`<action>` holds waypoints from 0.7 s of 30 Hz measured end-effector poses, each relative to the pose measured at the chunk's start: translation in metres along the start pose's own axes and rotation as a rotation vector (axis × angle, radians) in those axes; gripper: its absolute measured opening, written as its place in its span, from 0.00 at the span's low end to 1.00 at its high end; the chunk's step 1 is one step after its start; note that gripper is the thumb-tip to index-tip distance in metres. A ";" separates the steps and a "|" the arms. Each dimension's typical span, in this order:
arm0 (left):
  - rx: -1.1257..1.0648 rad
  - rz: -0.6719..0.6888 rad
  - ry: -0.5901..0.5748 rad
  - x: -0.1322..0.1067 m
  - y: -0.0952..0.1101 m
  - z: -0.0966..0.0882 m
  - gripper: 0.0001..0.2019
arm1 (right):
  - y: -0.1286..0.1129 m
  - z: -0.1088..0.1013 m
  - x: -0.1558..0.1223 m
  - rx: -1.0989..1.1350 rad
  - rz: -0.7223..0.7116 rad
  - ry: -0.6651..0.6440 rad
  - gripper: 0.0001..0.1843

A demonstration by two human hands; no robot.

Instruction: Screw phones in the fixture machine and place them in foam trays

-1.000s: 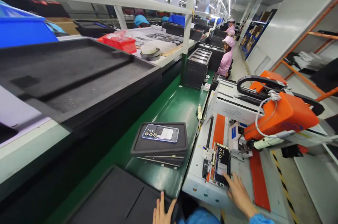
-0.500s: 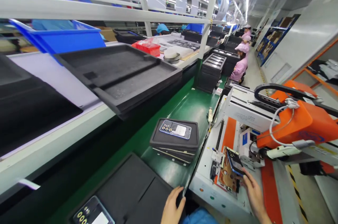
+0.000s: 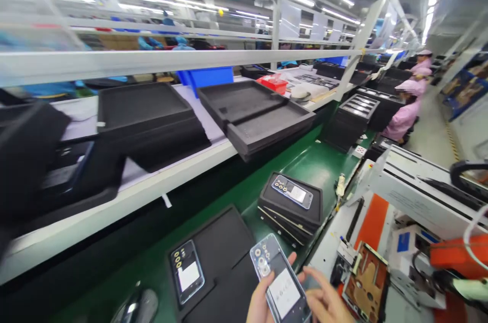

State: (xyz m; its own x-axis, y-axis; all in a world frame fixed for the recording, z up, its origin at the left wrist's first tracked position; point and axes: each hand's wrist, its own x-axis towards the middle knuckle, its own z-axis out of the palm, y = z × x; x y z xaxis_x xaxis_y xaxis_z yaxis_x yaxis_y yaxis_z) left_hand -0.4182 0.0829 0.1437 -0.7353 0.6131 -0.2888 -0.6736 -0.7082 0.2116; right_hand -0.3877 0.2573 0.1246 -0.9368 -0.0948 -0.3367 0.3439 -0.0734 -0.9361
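Note:
A phone (image 3: 281, 282) with gold camera rings and a white handwritten label on its back is in front of me, tilted. My left hand (image 3: 260, 298) grips its left side, thumb across the back below the rings. At its lower right edge are the bent fingers of my right hand (image 3: 324, 296), touching the phone. Below and left, a second phone (image 3: 186, 273) with a white label lies on a black foam tray (image 3: 223, 234). Ahead, a third phone (image 3: 293, 191) rests on a stack of black trays (image 3: 280, 214).
To the right stands a machine with a brown fixture plate (image 3: 366, 280) and an orange arm (image 3: 457, 252). A green conveyor belt (image 3: 305, 160) runs ahead beside a bench carrying black foam trays (image 3: 267, 120). A dark object (image 3: 135, 305) sits at lower left. People in pink work farther along.
The phone at the machine's fixture has left it, and a phone is now in my hands over the black tray. My left hand has closed on it. The view has swung left.

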 end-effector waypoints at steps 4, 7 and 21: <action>-0.010 0.184 -0.089 -0.037 0.032 0.025 0.36 | -0.067 -0.043 0.073 -0.507 -0.244 0.205 0.27; 0.067 0.244 -0.109 -0.062 0.043 0.036 0.49 | -0.092 -0.067 0.145 -0.820 -0.485 0.296 0.29; 0.161 0.427 -0.164 -0.097 0.045 0.040 0.62 | -0.085 -0.084 0.221 -1.419 -0.591 0.047 0.28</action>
State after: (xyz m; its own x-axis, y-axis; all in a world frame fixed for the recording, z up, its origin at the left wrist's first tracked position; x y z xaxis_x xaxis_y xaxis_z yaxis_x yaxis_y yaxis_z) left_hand -0.3801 0.0057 0.2187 -0.9419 0.3359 0.0035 -0.3027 -0.8530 0.4251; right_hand -0.6294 0.3263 0.1208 -0.9238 -0.3608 0.1282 -0.3821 0.8907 -0.2464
